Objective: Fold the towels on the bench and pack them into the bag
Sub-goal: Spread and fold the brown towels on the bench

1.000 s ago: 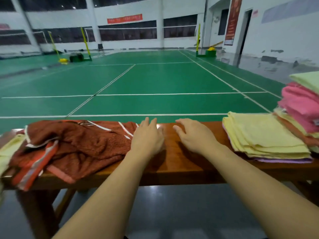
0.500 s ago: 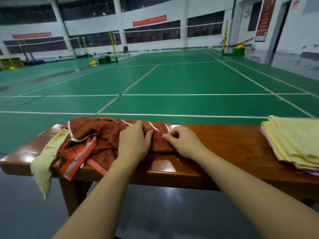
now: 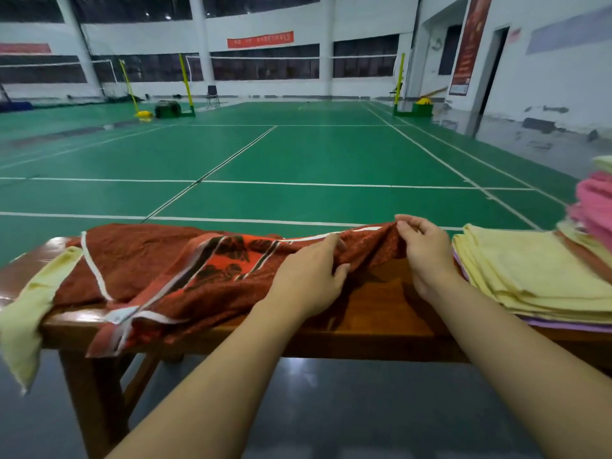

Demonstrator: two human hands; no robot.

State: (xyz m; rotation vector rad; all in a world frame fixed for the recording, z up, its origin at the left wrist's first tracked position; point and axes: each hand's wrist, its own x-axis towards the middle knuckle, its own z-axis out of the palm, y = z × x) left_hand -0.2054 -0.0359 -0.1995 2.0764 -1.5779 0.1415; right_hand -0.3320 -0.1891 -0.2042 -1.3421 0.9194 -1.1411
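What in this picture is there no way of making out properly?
- Bag: none in the head view.
- Pink towels: cut off by the right edge, blurred.
- Pale yellow towel: mostly hidden under the red-brown towel.
- Red banner: writing too small.
- Left hand: fingertips buried in cloth. Right hand pinches it.

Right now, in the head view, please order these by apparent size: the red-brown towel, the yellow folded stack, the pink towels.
1. red-brown towel, largest.
2. yellow folded stack.
3. pink towels, smallest, but the frame edge cuts them off, so unsure.
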